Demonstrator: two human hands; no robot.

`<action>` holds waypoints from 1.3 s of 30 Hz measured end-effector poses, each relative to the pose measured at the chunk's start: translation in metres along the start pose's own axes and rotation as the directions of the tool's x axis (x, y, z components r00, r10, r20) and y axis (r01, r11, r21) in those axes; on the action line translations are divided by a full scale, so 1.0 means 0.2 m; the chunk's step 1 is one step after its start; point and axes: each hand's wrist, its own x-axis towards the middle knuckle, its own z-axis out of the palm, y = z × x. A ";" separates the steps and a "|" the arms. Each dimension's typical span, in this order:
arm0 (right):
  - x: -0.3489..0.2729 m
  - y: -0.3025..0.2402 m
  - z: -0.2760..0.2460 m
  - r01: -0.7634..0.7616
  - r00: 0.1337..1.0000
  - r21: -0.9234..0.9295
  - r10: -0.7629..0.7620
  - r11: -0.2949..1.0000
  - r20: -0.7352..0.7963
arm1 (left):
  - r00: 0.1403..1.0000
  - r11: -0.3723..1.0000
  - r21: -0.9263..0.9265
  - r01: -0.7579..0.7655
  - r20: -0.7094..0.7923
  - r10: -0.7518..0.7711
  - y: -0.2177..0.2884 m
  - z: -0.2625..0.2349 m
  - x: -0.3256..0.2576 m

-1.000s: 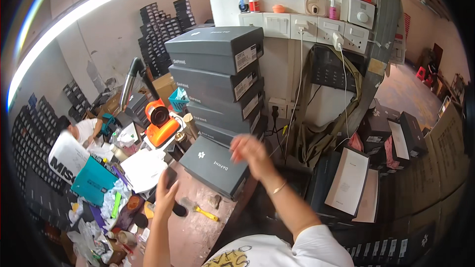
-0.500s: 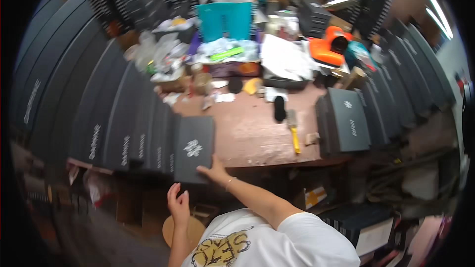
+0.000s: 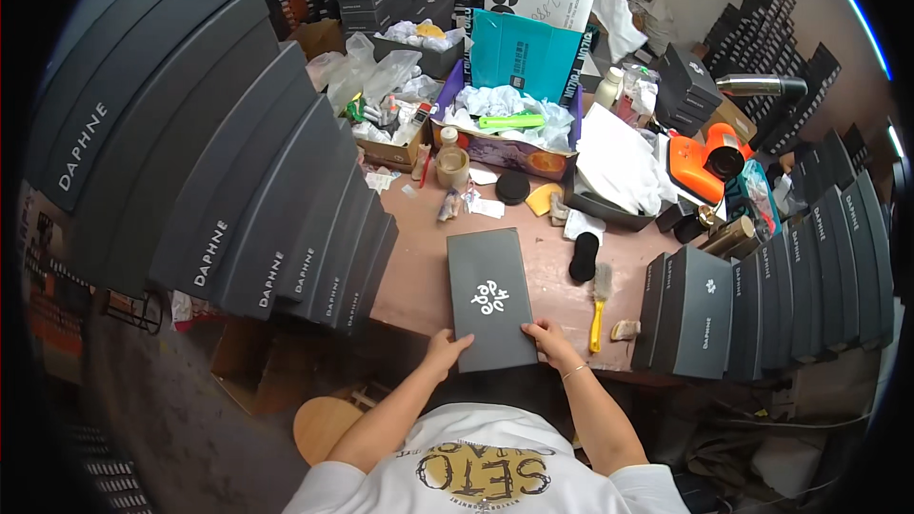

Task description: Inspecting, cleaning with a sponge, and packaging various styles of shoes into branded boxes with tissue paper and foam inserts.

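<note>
A dark grey shoebox [image 3: 491, 271] with a white emblem on its lid lies at the front middle of the worktable [image 3: 419, 271]. My left hand [image 3: 445, 352] grips its near left corner, thumb on the lid. At the near right side my right hand [image 3: 552, 343] holds it too, thumb on top and fingers hidden along the edge. The lid is closed. Right of the box are a brush with a yellow handle [image 3: 597, 324], a black oval pad [image 3: 584, 257] and a small beige block [image 3: 625, 330].
Tall stacks of dark shoeboxes rise on the left [image 3: 228, 219] and right [image 3: 762, 295]. Behind are a purple carton [image 3: 505, 154] of crumpled paper, a glue bottle [image 3: 452, 167], a tray of white paper [image 3: 619, 167] and an orange hot-air tool [image 3: 695, 171]. A wooden stool [image 3: 324, 428] stands below.
The shoebox has come from the left stack to the middle of the table. My left hand, free before, now grips it along with my right. The view has swung left.
</note>
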 end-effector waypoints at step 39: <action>-0.49 -0.51 0.03 0.442 0.841 -0.449 -0.533 0.777 -0.095 | 0.710 0.712 0.318 -0.626 0.610 0.351 0.55 0.13 0.58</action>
